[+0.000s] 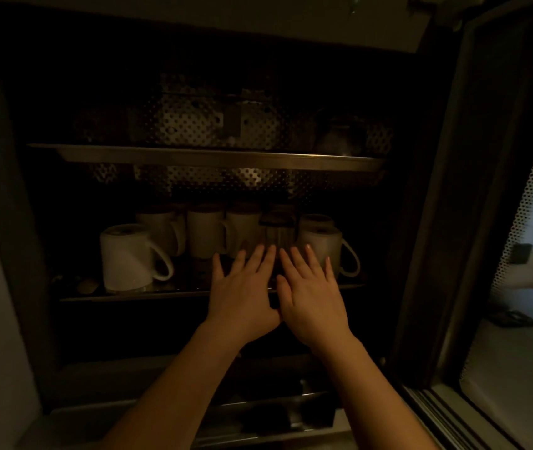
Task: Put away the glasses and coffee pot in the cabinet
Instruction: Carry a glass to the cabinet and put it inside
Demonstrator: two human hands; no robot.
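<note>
Ribbed glass [279, 237] beyond flat hands [242, 293]

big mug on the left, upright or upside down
Upside down: the mug shows its flat base ring on top, and its wider mouth end rests on the shelf.

The head camera looked forward and slightly down, close into the open cabinet [5, 190], over both forearms.

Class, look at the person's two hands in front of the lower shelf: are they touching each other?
Touching. The head view shows the left hand and right hand meeting near the thumb bases, fingers spread.
</note>
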